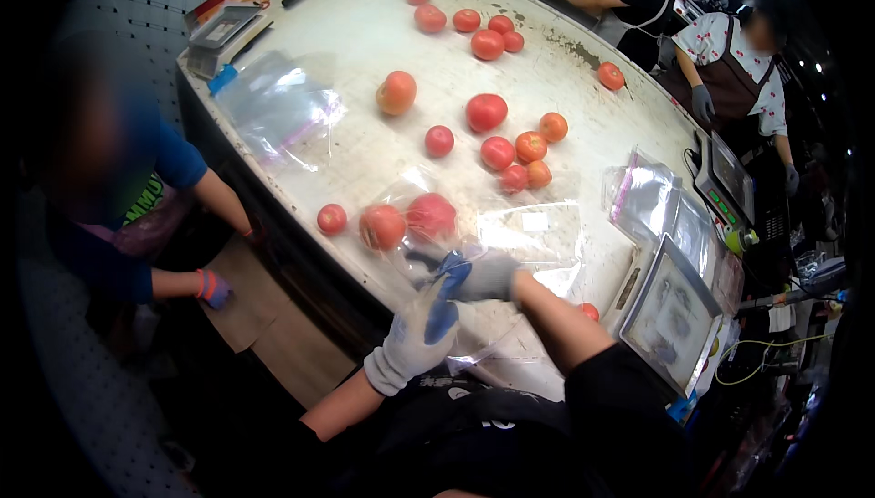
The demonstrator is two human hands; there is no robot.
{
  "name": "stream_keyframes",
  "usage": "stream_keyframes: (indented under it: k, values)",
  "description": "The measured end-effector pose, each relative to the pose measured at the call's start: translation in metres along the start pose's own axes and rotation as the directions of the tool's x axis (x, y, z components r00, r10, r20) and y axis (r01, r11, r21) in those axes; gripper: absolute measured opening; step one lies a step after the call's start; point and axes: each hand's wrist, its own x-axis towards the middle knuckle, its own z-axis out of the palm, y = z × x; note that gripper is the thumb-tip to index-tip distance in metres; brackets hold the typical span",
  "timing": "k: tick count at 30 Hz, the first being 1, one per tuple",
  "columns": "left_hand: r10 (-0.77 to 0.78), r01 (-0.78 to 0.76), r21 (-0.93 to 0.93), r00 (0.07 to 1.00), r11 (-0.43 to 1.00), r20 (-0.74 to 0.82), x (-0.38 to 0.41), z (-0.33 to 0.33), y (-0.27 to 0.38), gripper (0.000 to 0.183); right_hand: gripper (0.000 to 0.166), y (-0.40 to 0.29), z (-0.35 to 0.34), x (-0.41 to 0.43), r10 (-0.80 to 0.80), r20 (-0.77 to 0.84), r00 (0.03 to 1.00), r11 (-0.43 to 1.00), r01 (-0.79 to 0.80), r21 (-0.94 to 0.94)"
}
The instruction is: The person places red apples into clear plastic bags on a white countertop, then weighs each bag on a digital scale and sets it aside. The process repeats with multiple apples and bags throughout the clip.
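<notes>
Two large tomatoes [383,227] lie inside a clear plastic bag [409,187] on the white table. My left hand [418,330], in a white knit glove with a blue coated palm, grips the gathered film at the bag's near side. Crossing in from the right, my right hand [489,276] wears a grey glove and meets the left at the same gathered film. Motion blurs the right hand, and its finger closure is unclear. Loose film [472,361] hangs below both hands. Left of the bag sits a single small tomato [331,218].
Several loose tomatoes [487,112] spread over the table [328,40]. Flat plastic bags lie at left [280,108] and right [646,194]. A weighing scale [673,317] stands by my right arm, another scale [728,177] beyond. A co-worker's gloved hand [217,291] rests on cardboard [249,300] at left.
</notes>
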Motion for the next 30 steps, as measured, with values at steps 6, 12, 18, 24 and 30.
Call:
stream_keyframes:
  k: [6, 12, 18, 24, 30]
  values:
    - [0.06, -0.06, -0.043, 0.998, 0.997, -0.021, 0.017, -0.009, 0.007, 0.049, 0.051, 0.094, -0.091, -0.046, -0.299, -0.206, 0.932, 0.372, 0.313, 0.874]
    - [0.085, -0.088, 0.086, 0.996, 0.992, 0.04, 0.02, -0.024, 0.003, 0.05, 0.09, 0.18, -0.138, 0.104, 0.635, -0.551, 0.542, 0.726, -0.173, 0.666]
    - [0.157, -0.16, 0.096, 0.987, 0.982, 0.041, 0.014, -0.032, -0.029, 0.042, 0.116, 0.228, -0.16, 0.24, 0.636, -0.657, 0.406, 0.766, -0.436, 0.473]
    - [0.132, -0.132, 0.035, 0.991, 0.991, 0.008, 0.025, -0.034, -0.027, 0.041, 0.074, 0.271, -0.129, 0.228, 0.554, -0.635, 0.538, 0.641, 0.211, 0.738]
    - [0.024, -0.098, 0.329, 0.975, 0.939, 0.22, 0.017, -0.023, -0.011, 0.059, 0.058, 0.205, -0.117, 0.079, 0.311, -0.406, 0.86, -0.098, 0.453, 0.886]
